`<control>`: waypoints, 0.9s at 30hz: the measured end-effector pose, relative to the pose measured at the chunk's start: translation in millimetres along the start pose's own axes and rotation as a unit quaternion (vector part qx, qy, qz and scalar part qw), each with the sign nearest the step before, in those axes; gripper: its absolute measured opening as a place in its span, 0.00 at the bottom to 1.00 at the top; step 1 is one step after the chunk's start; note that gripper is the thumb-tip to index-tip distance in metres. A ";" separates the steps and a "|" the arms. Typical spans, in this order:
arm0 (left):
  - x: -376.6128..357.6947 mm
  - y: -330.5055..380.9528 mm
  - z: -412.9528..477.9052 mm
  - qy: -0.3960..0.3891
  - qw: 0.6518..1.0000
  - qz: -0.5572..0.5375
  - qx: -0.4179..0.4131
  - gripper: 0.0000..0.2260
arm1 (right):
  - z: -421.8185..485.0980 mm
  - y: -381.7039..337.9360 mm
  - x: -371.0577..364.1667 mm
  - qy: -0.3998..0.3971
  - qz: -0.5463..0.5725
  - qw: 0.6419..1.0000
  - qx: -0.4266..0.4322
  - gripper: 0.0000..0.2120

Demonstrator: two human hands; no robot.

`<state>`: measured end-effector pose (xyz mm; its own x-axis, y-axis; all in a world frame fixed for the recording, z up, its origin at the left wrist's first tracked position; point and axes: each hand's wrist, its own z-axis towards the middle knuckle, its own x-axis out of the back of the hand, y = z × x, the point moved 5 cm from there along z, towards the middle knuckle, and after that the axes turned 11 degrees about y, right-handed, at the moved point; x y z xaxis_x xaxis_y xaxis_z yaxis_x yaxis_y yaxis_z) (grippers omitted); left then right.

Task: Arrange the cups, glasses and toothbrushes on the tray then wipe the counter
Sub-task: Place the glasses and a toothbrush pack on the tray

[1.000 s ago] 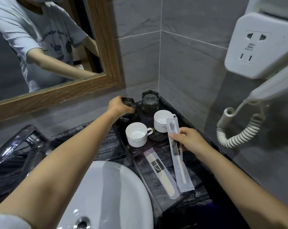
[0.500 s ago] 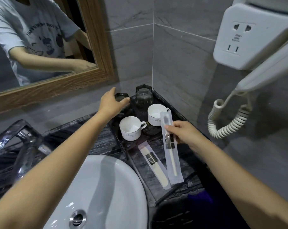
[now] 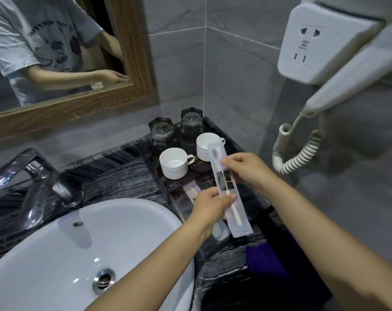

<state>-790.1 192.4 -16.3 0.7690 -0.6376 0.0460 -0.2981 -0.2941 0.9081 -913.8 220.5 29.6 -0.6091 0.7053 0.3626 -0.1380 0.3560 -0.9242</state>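
Both hands pinched one wrapped toothbrush [image 3: 227, 189] above the tray [image 3: 215, 129]: right hand [image 3: 246, 169] near the head end, left hand [image 3: 209, 204] at mid-handle. Its top overlapped the cup [image 3: 207, 145] at 12 o'clock. Risk: the slick sleeve slipping from either grip, or its end knocking that cup. A second toothbrush [image 3: 191, 190] lay beneath, easily displaced on set-down.

The dark marbled counter [image 3: 123, 176] carries a black tray [image 3: 213, 129], a white sink [image 3: 56, 254] and a purple cloth [image 3: 262, 261].
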 end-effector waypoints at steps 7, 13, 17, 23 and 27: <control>-26.2 -33.7 6.9 -0.027 0.980 -0.132 0.148 0.06 | -51.1 55.7 33.5 -0.007 -0.210 0.978 -0.007 0.09; -43.4 -45.2 15.9 -0.011 0.958 -0.178 0.226 0.05 | -51.6 82.2 40.6 0.023 -0.174 0.984 -0.038 0.07; -44.6 -52.7 30.7 0.012 0.950 -0.195 0.245 0.06 | -38.9 89.0 38.6 0.064 -0.153 0.985 -0.047 0.08; -35.2 -48.4 52.2 0.059 0.963 -0.178 0.193 0.10 | -19.5 87.3 20.5 0.070 -0.200 0.977 -0.027 0.09; -20.9 -53.0 71.6 0.108 0.968 -0.155 0.168 0.10 | -7.4 92.6 3.5 0.053 -0.253 0.966 -0.026 0.08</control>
<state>-830.9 170.3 -95.2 0.9404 -0.3284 -0.0885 -0.1727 -0.6850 0.7078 -922.9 260.5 -53.9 -0.3899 0.4905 0.7794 -0.3565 0.7000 -0.6188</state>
